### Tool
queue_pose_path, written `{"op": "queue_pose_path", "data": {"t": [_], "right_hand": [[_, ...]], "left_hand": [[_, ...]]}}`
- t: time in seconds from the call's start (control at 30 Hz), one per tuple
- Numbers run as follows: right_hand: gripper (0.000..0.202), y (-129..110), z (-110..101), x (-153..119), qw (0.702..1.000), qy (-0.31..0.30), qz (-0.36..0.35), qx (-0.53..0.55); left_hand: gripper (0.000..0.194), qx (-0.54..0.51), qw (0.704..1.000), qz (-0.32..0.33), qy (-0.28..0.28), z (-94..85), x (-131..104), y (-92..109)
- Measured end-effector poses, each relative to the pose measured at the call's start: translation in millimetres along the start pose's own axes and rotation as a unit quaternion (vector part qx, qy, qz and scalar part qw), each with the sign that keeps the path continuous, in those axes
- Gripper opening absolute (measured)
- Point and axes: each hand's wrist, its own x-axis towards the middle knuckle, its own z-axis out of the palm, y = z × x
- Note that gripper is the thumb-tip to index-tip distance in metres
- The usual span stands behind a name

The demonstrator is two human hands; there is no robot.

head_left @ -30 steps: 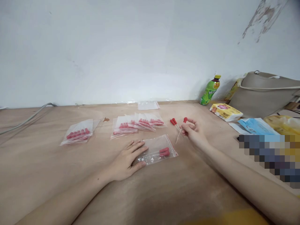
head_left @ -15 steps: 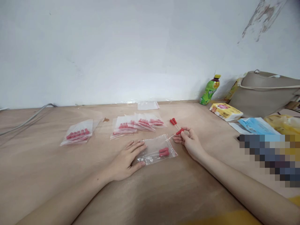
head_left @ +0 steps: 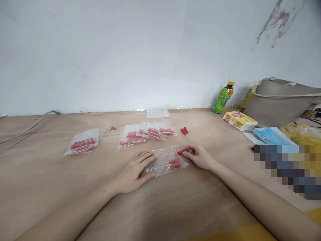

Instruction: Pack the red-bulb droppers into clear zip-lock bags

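Observation:
My left hand (head_left: pixel 135 172) lies flat with spread fingers on the left end of a clear zip bag (head_left: pixel 162 170). Inside that bag are droppers (head_left: pixel 174 163) with red rubber bulbs near its right-hand mouth. Between the thumb and fingers of my right hand (head_left: pixel 200 157) is a dropper (head_left: pixel 180 152), pinched by its red bulb. Its thin stem points left into the bag's mouth, while the bulb is at the opening. Just beyond my right hand, two loose droppers (head_left: pixel 184 131) rest on the table, their stem ends partly hidden by my fingers.
Filled zip bags of droppers (head_left: pixel 131 135) overlap behind the left hand, and another filled bag (head_left: pixel 84 142) lies farther left. A flat bag (head_left: pixel 157 114) is by the wall. On the right are a green bottle (head_left: pixel 223 97), a tissue pack (head_left: pixel 240 120) and a grey handbag (head_left: pixel 278 103).
My right hand has moved left with the dropper, bringing its stem into the bag's mouth and its bulb to the opening. The left hand has stayed in place on the bag.

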Motion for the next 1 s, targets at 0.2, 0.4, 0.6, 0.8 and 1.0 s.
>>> {"op": "queue_pose_path", "data": {"t": [0.2, 0.4, 0.6, 0.8, 1.0], "right_hand": [[0.013, 3.5, -10.6, 1.2, 0.993, -0.043, -0.078, -0.072], [0.018, -7.7, 0.3, 1.9, 0.993, -0.017, -0.081, -0.088], [0.018, -11.7, -8.5, 2.6, 0.993, -0.088, 0.016, -0.081], [0.016, -13.6, 2.6, 0.0, 0.993, -0.051, -0.084, -0.061], [0.024, -17.4, 7.2, -0.5, 0.986, -0.033, -0.125, -0.101]], "left_hand": [[0.052, 0.007, 1.000, -0.001, -0.003, 0.9, -1.6, -0.7], [0.051, 0.004, 1.000, 0.001, 0.000, -0.4, -1.0, -0.5], [0.051, 0.006, 1.000, 0.006, 0.003, 0.8, -0.3, -1.9], [0.051, 0.012, 1.000, 0.008, -0.001, 1.2, -0.2, -2.8], [0.050, 0.019, 1.000, 0.007, -0.001, 2.0, -2.0, -3.2]]}}
